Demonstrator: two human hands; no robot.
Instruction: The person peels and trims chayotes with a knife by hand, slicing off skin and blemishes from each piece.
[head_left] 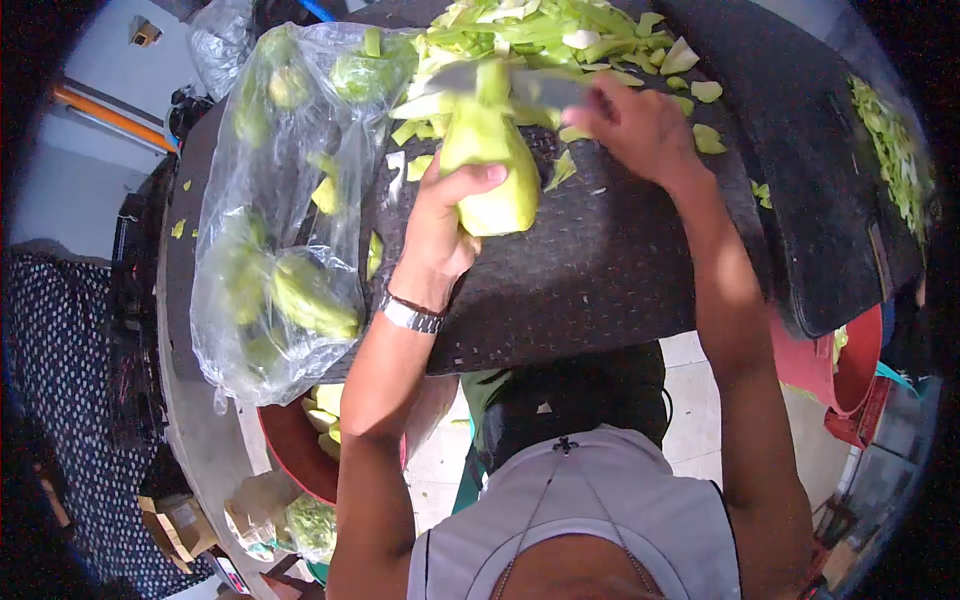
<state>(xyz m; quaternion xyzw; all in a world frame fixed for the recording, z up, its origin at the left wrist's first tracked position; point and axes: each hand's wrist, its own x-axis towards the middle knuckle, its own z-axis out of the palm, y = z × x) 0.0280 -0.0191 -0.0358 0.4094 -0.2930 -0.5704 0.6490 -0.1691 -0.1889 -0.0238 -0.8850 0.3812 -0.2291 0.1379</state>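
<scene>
My left hand [445, 222] is wrapped round the lower part of a peeled, pale-green fruit that looks like a green papaya [495, 190], its narrow neck pointing away from me. The fingers under it are partly hidden. My right hand [635, 125] is closed on a knife [552, 90], whose handle is mostly covered by the fingers. The blade is smeared by motion and lies across the fruit's neck; I cannot tell whether it touches. A heap of green peelings [560, 35] lies just beyond the fruit, with loose pieces scattered near both hands.
A clear plastic bag [290, 215] with several green fruits covers the left of the dark table [590, 290]. Red tubs stand below, one at left [290, 450] holding pale-green pieces, another at right [850, 365]. More shreds [890, 150] lie at the far right.
</scene>
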